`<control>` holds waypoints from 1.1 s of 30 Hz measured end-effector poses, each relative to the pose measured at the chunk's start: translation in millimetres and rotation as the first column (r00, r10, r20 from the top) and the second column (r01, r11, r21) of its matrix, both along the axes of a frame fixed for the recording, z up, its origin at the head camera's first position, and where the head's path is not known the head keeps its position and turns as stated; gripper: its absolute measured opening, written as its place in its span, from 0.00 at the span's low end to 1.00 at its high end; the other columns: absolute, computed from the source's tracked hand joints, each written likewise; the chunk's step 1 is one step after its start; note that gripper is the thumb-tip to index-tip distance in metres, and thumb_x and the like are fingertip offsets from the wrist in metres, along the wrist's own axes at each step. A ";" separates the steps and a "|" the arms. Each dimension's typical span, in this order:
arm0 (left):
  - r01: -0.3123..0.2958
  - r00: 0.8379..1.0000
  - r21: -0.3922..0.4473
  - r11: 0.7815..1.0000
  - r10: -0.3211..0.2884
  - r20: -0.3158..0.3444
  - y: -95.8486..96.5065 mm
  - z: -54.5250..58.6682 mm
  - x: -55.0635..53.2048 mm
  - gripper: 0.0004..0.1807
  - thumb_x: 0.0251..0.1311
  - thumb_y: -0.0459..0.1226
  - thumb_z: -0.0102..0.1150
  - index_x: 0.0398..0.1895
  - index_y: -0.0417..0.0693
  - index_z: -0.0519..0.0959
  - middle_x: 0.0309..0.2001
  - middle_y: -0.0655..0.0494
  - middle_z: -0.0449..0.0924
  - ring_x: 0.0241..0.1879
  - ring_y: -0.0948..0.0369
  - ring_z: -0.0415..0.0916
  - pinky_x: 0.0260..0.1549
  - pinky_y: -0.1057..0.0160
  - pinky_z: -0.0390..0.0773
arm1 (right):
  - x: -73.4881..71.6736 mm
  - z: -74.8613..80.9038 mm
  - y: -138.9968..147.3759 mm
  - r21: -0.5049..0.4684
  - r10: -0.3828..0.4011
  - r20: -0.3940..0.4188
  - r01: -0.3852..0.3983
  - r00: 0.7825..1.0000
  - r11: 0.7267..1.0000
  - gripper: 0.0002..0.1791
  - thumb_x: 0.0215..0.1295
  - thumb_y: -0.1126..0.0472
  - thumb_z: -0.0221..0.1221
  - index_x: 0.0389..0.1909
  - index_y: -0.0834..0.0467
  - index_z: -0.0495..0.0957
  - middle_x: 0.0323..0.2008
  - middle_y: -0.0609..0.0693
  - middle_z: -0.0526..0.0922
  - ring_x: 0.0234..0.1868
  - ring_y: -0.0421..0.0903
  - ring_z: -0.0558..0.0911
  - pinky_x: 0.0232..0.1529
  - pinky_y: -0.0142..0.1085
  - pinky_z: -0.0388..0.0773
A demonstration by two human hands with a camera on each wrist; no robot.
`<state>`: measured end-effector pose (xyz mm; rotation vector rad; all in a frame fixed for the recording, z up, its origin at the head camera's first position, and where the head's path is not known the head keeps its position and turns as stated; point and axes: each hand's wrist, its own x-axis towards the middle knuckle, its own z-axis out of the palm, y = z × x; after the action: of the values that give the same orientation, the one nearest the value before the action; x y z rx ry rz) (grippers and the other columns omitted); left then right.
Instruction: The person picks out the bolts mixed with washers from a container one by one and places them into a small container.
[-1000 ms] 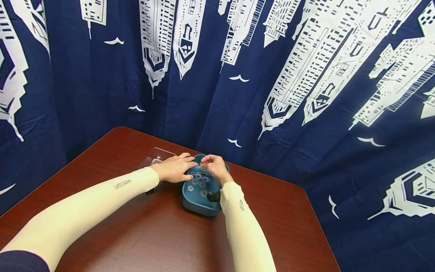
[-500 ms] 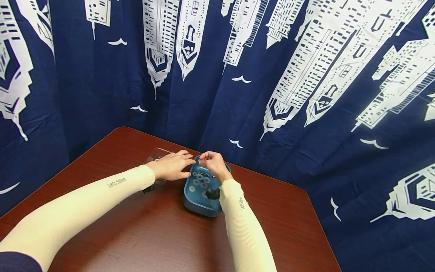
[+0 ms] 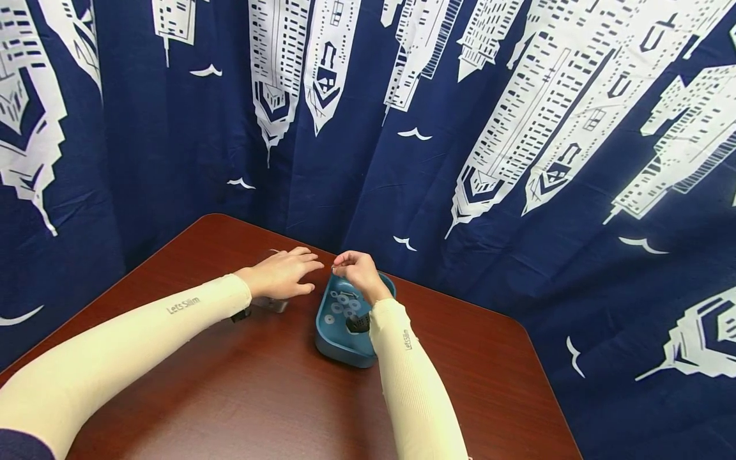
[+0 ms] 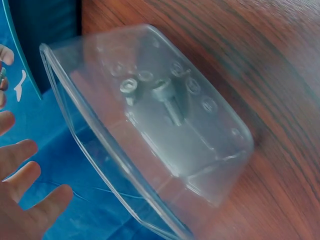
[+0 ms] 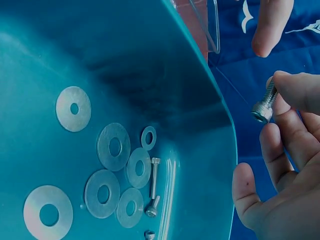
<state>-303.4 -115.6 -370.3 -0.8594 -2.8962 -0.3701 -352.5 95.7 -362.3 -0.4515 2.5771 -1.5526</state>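
Note:
My right hand [image 3: 361,275] is raised at the far left rim of a blue bin [image 3: 339,352]. In the right wrist view its fingertips pinch a small socket head screw [image 5: 265,104]. Inside the bin lie several flat washers [image 5: 74,109] and a few socket head screws [image 5: 154,177]. My left hand [image 3: 278,275], fingers spread and holding nothing, hovers left of the bin over a clear plastic box [image 3: 272,305]. That box is mostly hidden by the hand from the head; the left wrist view shows a large bolt [image 4: 170,102] and a smaller screw [image 4: 129,87] in it.
Both containers stand on a reddish-brown wooden table [image 3: 230,383] near its far edge. Behind the table hangs a dark blue curtain [image 3: 356,179] printed with white buildings. A black wrist camera [image 3: 358,324] under the right wrist covers part of the bin.
My left hand has drawn away from the bin to the left, over the clear box. The right hand, with the screw, has risen slightly and shifted toward the bin's left rim.

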 end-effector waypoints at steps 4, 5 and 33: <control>-0.016 1.000 0.006 1.000 0.017 -0.009 -6.8 -0.9 -0.6 0.32 0.67 0.50 0.58 0.72 0.49 0.70 0.73 0.45 0.67 0.75 0.47 0.57 0.66 0.36 0.64 | 0.4 0.2 -4.0 -0.005 0.010 0.000 -0.010 1.000 1.000 0.04 0.59 0.72 0.63 0.34 0.62 0.81 0.32 0.52 0.87 0.40 0.55 0.84 0.41 0.38 0.79; -0.019 1.000 0.008 1.000 0.019 -0.014 -8.4 -1.4 -1.2 0.32 0.67 0.50 0.59 0.72 0.49 0.70 0.72 0.45 0.67 0.75 0.47 0.57 0.66 0.37 0.64 | 0.2 0.0 -4.8 -0.005 0.015 -0.001 -0.015 1.000 1.000 0.04 0.59 0.72 0.63 0.34 0.62 0.81 0.32 0.52 0.87 0.40 0.54 0.84 0.44 0.42 0.80; -0.082 0.985 0.080 0.993 0.093 -0.142 -61.8 -9.1 2.3 0.28 0.62 0.45 0.63 0.64 0.44 0.77 0.62 0.47 0.78 0.65 0.48 0.68 0.60 0.41 0.70 | -4.0 -0.3 -38.0 0.003 0.067 -0.014 -0.067 0.998 0.998 0.05 0.58 0.71 0.63 0.33 0.60 0.82 0.32 0.52 0.87 0.30 0.41 0.79 0.30 0.31 0.72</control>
<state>-301.2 -177.4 -379.3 -0.7138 -2.7556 -0.3870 -356.5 57.7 -362.6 -0.5447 2.5455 -1.5296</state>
